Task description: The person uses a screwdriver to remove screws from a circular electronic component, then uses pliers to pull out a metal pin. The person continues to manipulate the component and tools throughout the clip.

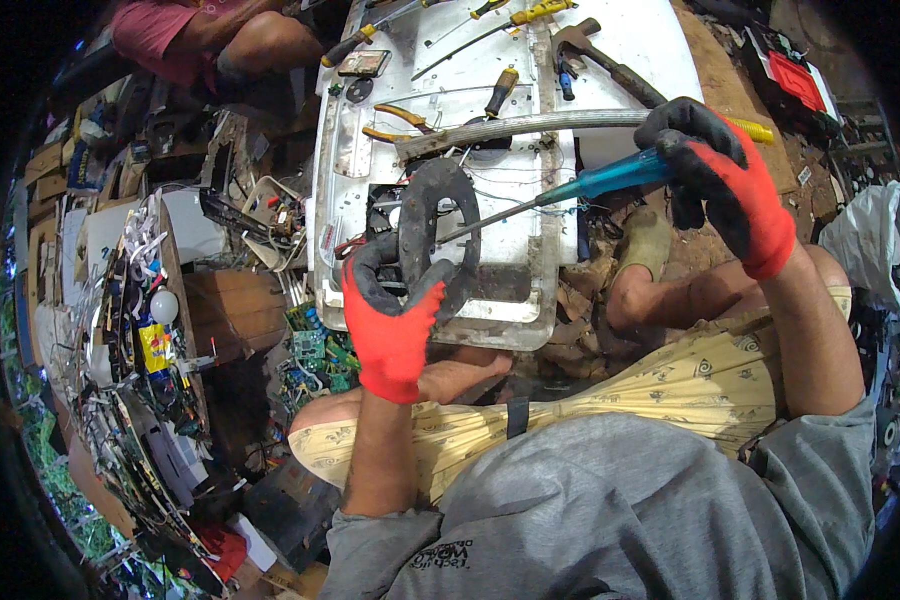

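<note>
My left hand (pixel 395 320), in a red and black work glove, is closed around the lower end of a black oval ring-shaped part (pixel 416 215). The part stands tilted over the white panel, its opening facing me. In my right hand (pixel 730 185), gloved alike, is a screwdriver (pixel 610 176) with a clear blue handle. Its shaft slants down to the left, and the tip is at the part's opening; whether it touches the inner wall I cannot tell. Behind them lie pliers with orange handles (pixel 402 120) and a long grey bar with a yellow end (pixel 530 124).
A hammer (pixel 610 65) and several yellow-and-black screwdrivers (pixel 502 92) lie on the white panel (pixel 515 240). Another person's knee (pixel 265 45) is at the far left. Green circuit boards (pixel 320 350) and mixed scrap surround the panel's left side. A red tray (pixel 796 82) sits far right.
</note>
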